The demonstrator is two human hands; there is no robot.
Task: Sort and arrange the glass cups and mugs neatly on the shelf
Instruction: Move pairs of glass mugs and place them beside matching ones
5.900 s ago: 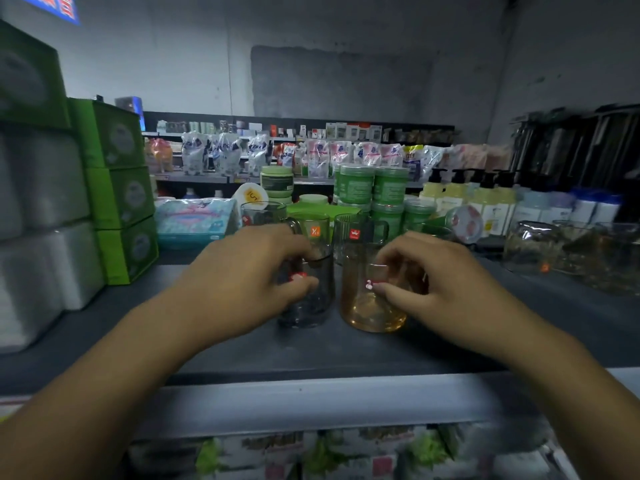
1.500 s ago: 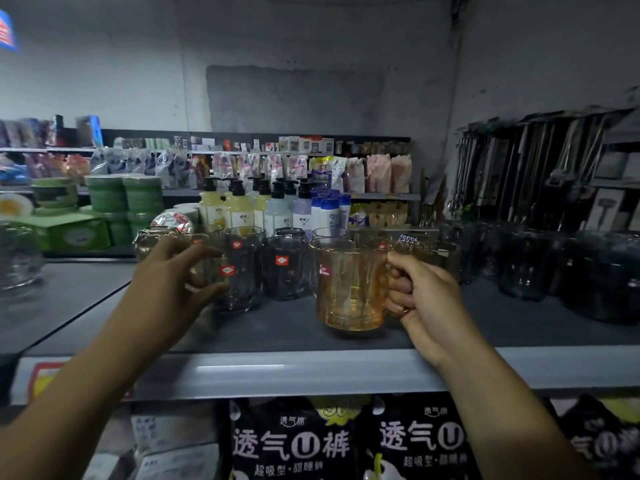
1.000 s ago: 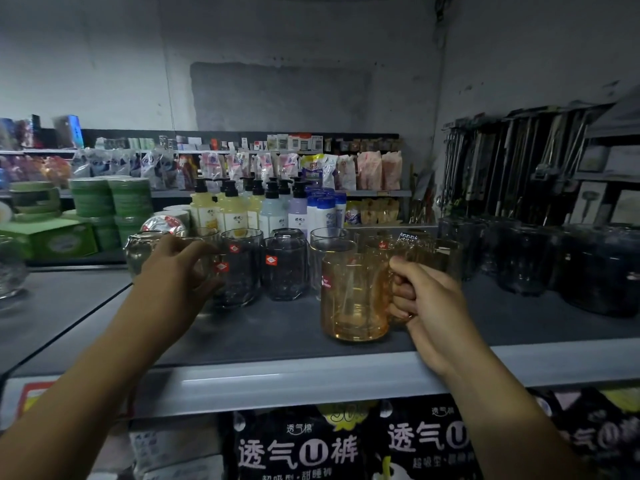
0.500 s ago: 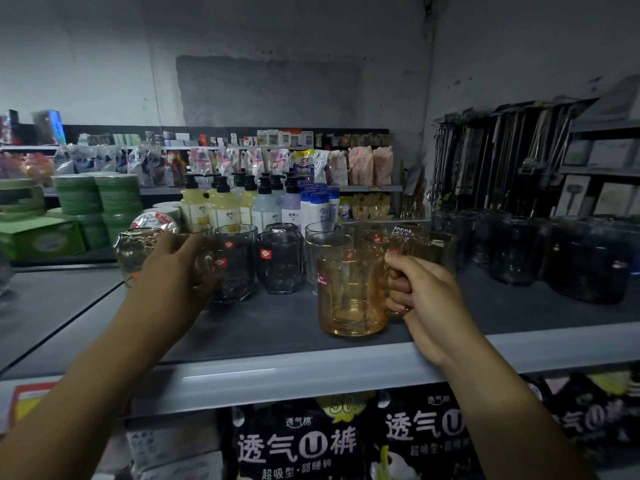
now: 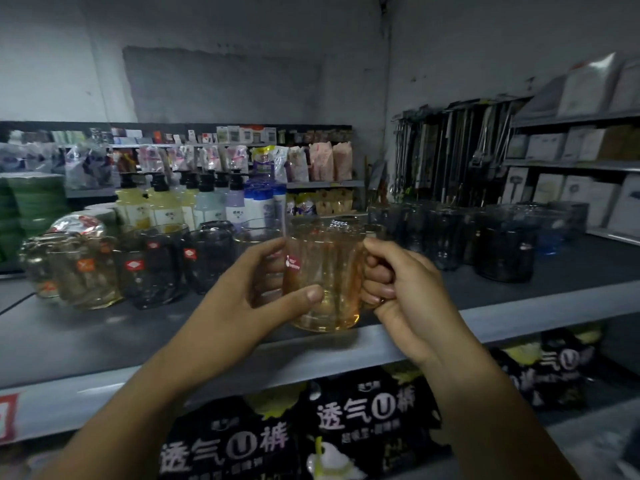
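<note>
An amber glass mug with a small red sticker is held over the front edge of the grey shelf. My right hand grips its handle. My left hand wraps its left side, thumb across the lower front. To the left stands a row of clear and smoky glass cups with red labels. Dark glass mugs are grouped on the shelf to the right.
Pump bottles and green tubs stand behind the cups. Hanging utensils and boxed goods fill the right wall. Black packets sit on the shelf below.
My left hand has left the cups on the left and moved right onto the amber mug. The mug is now lifted slightly toward the shelf's front edge.
</note>
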